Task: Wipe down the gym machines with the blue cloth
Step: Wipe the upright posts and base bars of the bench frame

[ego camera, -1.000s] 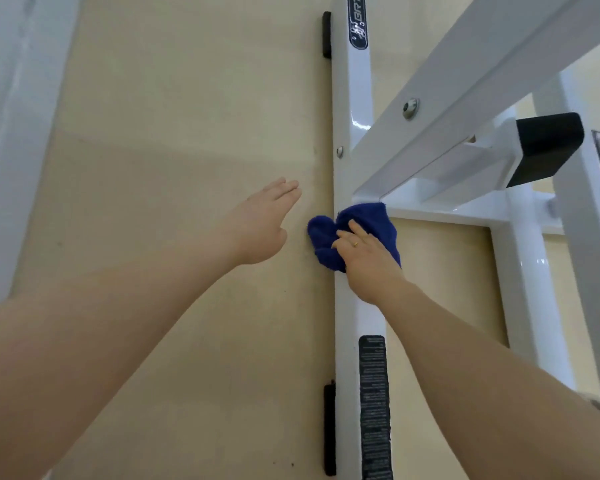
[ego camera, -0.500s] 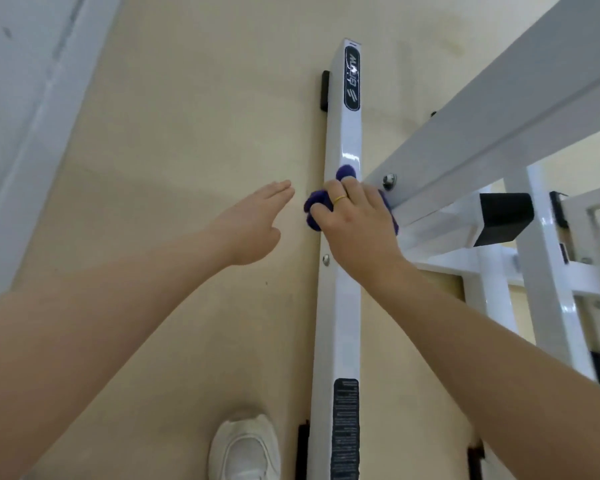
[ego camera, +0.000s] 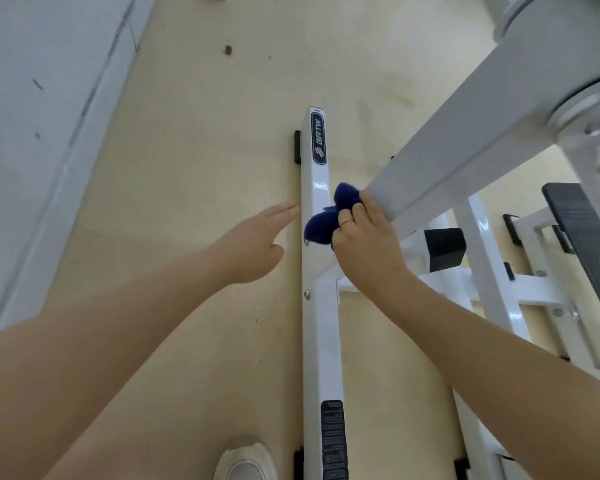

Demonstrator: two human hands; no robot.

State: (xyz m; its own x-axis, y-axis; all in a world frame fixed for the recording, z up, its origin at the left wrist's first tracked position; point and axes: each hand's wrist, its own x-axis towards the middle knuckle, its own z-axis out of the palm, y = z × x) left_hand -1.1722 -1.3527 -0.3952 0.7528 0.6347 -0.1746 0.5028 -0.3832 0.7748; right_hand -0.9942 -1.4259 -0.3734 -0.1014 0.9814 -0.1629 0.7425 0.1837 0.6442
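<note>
My right hand [ego camera: 368,240] grips the bunched blue cloth [ego camera: 323,225] and holds it against the lower end of the white slanted beam [ego camera: 458,161], where that beam meets the long white floor rail [ego camera: 317,327] of the gym machine. Part of the cloth sticks out above and to the left of my fingers. My left hand [ego camera: 253,244] hovers flat just left of the rail, fingers straight and pointing at it, holding nothing.
A white shoe [ego camera: 245,462] stands on the beige floor [ego camera: 187,168] beside the rail's near end. More white frame bars [ego camera: 492,271] and a black pad [ego camera: 444,249] lie to the right. A grey wall [ego camera: 32,116] runs along the left.
My right hand has carried the cloth up from the floor rail onto the base of the slanted beam. The view has tilted back, showing more floor and my shoe. My left hand stays flat.
</note>
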